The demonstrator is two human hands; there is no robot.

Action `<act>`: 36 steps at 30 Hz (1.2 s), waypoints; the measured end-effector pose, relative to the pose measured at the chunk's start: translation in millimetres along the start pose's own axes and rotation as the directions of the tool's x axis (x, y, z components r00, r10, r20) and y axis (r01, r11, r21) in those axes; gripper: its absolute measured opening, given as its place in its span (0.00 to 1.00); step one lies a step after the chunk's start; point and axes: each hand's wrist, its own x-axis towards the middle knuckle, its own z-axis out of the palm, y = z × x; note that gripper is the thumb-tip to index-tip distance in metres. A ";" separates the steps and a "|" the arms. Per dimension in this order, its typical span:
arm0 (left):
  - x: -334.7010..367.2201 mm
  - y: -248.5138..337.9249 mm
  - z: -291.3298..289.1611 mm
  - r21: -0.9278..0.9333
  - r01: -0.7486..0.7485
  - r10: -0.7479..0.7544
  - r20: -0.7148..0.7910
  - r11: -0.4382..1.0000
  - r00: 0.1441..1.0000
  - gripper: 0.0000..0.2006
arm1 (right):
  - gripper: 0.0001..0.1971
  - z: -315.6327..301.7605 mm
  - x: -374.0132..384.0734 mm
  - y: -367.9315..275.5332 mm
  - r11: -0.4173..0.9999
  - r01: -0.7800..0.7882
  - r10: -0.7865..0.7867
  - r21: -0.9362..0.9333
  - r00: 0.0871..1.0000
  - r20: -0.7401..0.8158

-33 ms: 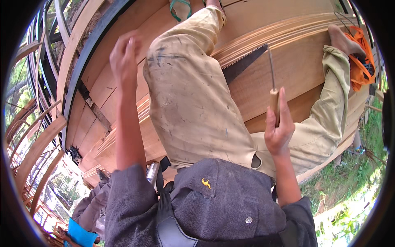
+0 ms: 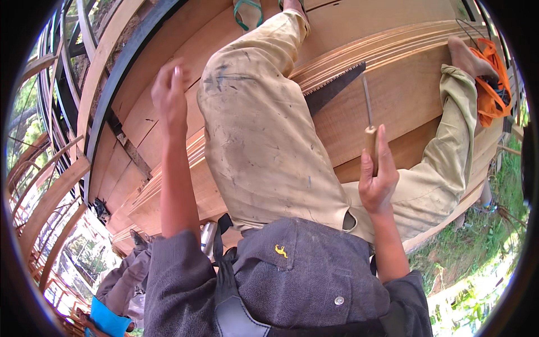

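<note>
My right hand [image 2: 379,185] grips the wooden handle of a slim file [image 2: 368,104], its metal shaft pointing up and away from me. Just beyond the file's tip lies the end of a dark saw blade [image 2: 331,91], teeth along its far edge. The rest of the saw is hidden behind my raised left leg [image 2: 255,135]. To the left of that knee, my left hand [image 2: 170,92] is lifted above the planks with loosely bent fingers. Those fingers are partly smeared by motion, and nothing shows in them.
Wooden planks [image 2: 387,115] curve beneath me, with stacked strips [image 2: 398,42] along them. An orange bag [image 2: 493,84] lies by my right foot. Curved wooden ribs [image 2: 56,194] rise at the left. A person in dark trousers [image 2: 120,281] is at lower left. Grass [image 2: 466,247] borders the right.
My left hand has shifted slightly down. My right hand has lowered a little with the file, whose tip now sits slightly lower and further left. The saw has hardly moved.
</note>
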 end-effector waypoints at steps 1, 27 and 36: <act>-26.8 -33.5 -10.6 0.005 0.104 -0.104 0.023 0.995 0.994 0.15 | 0.30 3.6 -9.3 3.1 1.000 -0.025 0.025 -0.005 0.998 0.051; -102.1 -97.1 -31.5 -0.322 0.490 -0.176 0.664 0.810 0.727 0.15 | 0.28 -12.4 -35.4 -15.8 0.984 -0.160 0.160 0.077 0.987 0.000; -101.7 -108.8 -32.3 -0.353 0.550 -0.232 0.642 0.757 0.731 0.11 | 0.28 -2.5 -38.7 -10.0 0.974 -0.193 0.214 -0.117 0.955 0.205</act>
